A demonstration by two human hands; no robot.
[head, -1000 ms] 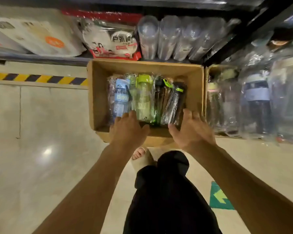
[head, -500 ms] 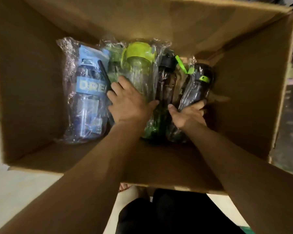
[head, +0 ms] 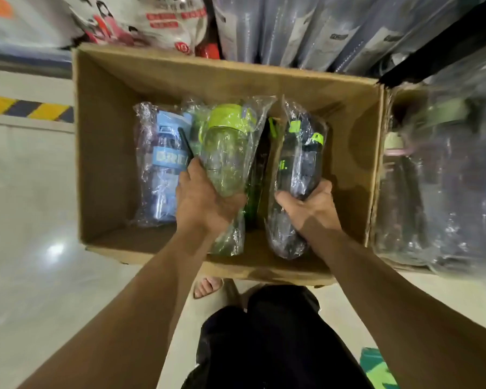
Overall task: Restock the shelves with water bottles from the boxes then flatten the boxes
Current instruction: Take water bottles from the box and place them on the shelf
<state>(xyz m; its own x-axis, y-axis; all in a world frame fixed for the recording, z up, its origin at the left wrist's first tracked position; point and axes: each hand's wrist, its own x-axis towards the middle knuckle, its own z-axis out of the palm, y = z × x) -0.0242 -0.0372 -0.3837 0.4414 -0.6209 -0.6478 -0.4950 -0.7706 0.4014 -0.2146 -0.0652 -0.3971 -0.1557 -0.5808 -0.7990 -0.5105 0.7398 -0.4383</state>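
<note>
Two bare hands reach into one open brown cardboard box (head: 101,153), which sits on the pale glossy floor (head: 26,226) and serves as the reference for all positions below. Beyond the far wall of the box stand tall clear plastic-wrapped bottles on the shelf (head: 306,29), with a white and red printed bag (head: 141,21) beside them to the left. Against the right wall of the box rests a second cardboard box (head: 390,113) filled with blurred wrapped bottles; details there cannot be made out. A yellow and black hazard stripe (head: 28,109) runs along the floor left of the box.

Inside the box, at the left, a blue-labelled clear water bottle in plastic wrap (head: 163,164) lies on the bottom, untouched. At the centre, a lime-green-lidded translucent green water bottle in plastic wrap (head: 230,153) is raised off the bottom, the left hand (head: 205,203) grasping its lower body with fingers (head: 192,169) wrapped around it. To the right of centre, a dark wrapped water bottle with lime-green clips (head: 300,164) is likewise grasped near its base by the right hand (head: 309,209), fingers closed around the wrap. Between these two, a further dark green bottle (head: 254,192) is partly hidden.

Near the front wall of the box, outside it, a bare foot (head: 206,287) and dark trousers (head: 278,341) are visible.
</note>
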